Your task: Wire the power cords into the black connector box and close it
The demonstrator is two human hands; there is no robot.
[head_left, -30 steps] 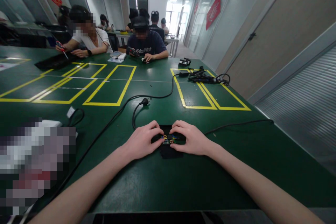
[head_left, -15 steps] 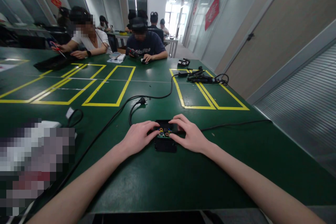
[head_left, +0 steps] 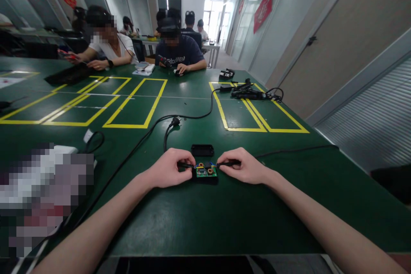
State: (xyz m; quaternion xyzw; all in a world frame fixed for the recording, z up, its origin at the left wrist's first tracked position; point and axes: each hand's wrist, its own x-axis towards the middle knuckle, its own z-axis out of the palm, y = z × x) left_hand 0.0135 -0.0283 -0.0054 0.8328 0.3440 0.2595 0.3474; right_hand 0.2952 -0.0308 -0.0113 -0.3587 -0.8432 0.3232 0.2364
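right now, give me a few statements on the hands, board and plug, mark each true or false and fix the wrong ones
1. The left hand grips a black cable end. True.
2. The circuit board lies between the hands. True.
3. The right hand holds nothing. False: its fingers pinch another cable end.
4. A black shell lies beyond the board. True.
5. The plug sits inside that shell. False: it lies on the table.

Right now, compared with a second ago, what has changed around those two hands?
The circuit board has come nearer the person, over the near black case half, and apart from the far case half. The right hand has shifted right, off the board, and pinches one black cable; the left hand pinches another. The plug stayed put.
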